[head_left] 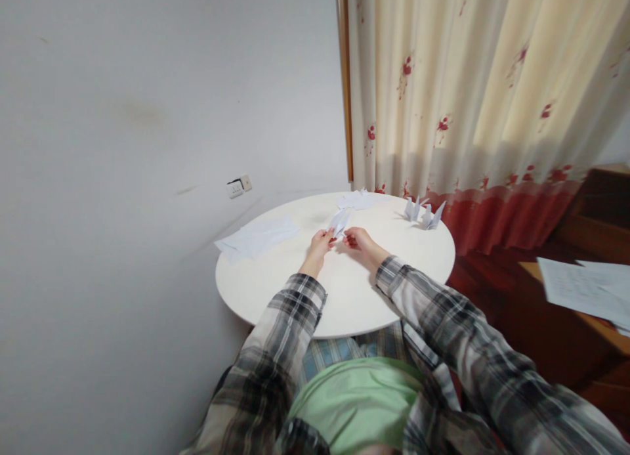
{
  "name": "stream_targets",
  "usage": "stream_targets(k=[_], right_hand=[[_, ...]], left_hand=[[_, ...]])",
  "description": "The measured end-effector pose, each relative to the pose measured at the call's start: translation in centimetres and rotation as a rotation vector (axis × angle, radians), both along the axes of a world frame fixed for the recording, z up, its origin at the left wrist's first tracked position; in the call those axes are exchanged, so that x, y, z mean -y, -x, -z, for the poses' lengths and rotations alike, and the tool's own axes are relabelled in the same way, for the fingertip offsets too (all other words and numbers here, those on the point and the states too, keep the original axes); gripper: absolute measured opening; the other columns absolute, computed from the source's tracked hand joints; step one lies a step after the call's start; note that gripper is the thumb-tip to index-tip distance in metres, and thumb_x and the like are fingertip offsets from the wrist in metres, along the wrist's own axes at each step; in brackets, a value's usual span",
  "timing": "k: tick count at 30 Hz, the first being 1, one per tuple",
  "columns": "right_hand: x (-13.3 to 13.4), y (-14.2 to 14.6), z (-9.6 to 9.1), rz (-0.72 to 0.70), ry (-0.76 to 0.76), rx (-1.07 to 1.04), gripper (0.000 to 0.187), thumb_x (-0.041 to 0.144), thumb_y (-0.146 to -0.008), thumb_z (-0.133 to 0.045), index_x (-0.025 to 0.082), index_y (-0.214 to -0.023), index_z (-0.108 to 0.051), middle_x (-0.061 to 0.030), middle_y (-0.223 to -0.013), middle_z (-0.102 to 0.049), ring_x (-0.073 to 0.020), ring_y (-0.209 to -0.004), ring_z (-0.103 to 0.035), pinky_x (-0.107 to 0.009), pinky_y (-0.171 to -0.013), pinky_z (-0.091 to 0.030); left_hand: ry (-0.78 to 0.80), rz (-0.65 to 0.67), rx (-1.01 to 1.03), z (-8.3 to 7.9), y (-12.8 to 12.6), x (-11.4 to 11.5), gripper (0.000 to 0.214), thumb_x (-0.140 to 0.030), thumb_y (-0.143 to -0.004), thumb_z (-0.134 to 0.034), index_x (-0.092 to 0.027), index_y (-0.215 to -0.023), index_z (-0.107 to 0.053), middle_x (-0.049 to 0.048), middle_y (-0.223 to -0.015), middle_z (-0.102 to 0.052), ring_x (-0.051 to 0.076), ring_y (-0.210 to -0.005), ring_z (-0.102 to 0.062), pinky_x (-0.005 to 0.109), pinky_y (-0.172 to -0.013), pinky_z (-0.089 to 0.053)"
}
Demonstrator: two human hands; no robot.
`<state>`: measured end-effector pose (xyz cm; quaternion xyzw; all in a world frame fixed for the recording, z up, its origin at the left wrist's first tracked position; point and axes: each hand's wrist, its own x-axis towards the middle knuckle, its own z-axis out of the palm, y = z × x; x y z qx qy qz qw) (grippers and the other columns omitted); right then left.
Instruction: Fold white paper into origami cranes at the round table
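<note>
Two white paper cranes [434,217] stood far right on the round counter [354,304], so those looked done imo. The folded paper [340,221] was mid-counter, prob only part-way there; loose sheets [258,237] at left + the paper pile [355,200] at the far side looked like what was left. The left hand [321,243] had it pinched, fingers closed; the right hand [360,239] was curled just beside it, couldn't tell if gripping. Wall [147,140] sat close by the left edge, decent room btwn hands & near edge tho.
</note>
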<state>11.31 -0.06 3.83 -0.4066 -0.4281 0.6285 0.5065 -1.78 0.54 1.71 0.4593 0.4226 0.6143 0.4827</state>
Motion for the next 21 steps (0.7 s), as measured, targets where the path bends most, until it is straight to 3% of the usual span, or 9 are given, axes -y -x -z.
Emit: stream_targets(k=[9, 21], right_hand=[[-0.64, -0.14, 0.5, -0.03, 0.059, -0.064, 0.021, 0.014, -0.071, -0.043, 0.016, -0.05, -0.045, 0.0025, -0.04, -0.044, -0.0061, -0.037, -0.037, -0.019, -0.042, -0.029], [-0.1, -0.35, 0.08, -0.083, 0.066, -0.169, 0.017, 0.016, -0.07, -0.041, 0.016, -0.054, -0.047, 0.0051, -0.038, -0.037, -0.0058, -0.037, -0.029, -0.018, -0.04, -0.024]], left_hand=[[0.002, 0.044, 0.056, -0.53, -0.35, 0.59, 0.026, -0.035, -0.068, -0.07, -0.015, -0.069, -0.053, 0.0016, -0.073, -0.061, 0.009, -0.066, -0.057, 0.023, -0.068, -0.044], [0.008, 0.09, 0.068, -0.75, -0.66, 0.83, 0.031, -0.036, -0.066, -0.072, -0.016, -0.069, -0.049, 0.0009, -0.07, -0.061, 0.008, -0.062, -0.057, 0.024, -0.068, -0.046]])
